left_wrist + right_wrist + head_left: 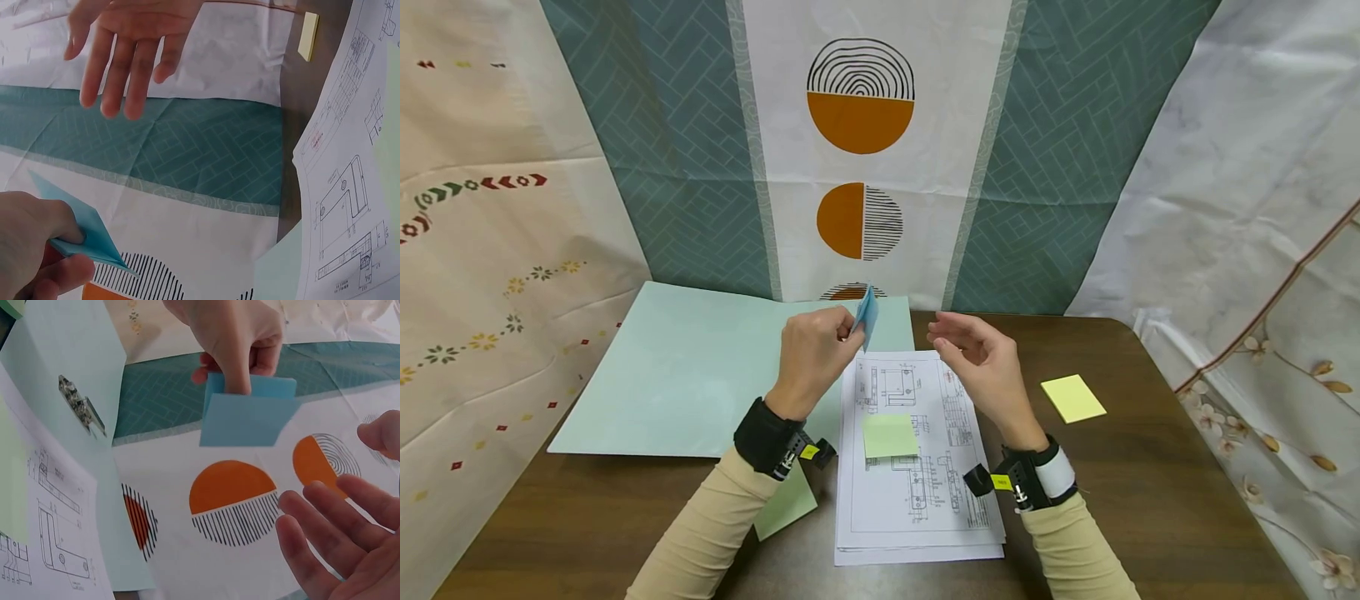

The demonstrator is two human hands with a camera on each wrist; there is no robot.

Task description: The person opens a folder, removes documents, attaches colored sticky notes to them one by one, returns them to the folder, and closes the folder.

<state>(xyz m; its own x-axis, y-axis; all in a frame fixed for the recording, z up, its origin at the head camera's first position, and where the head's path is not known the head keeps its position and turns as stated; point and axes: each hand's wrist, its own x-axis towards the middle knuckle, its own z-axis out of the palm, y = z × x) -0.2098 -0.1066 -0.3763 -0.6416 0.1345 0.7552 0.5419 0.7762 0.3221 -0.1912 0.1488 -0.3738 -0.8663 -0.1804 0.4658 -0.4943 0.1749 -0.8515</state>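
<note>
My left hand (816,354) pinches a blue sticky note pad (250,419) between thumb and fingers, upright above the far edge of the papers. In the right wrist view one blue sheet stands away from the rest, with the thumb between them. To the right, apart from the pad, my right hand (981,367) hovers with fingers spread and slightly bent, holding nothing. Below both hands lies a stack of printed technical drawings (943,508). A pale green sticky note (891,437) rests on the top drawing.
A mint-coloured folder (700,367) lies open at the left, partly under the drawings, with a metal clip (81,406) inside. Right of the papers sits a yellow sticky note pad (1073,398). A green sticky note pad (790,504) lies under my left wrist. Patterned cloth hangs behind the table.
</note>
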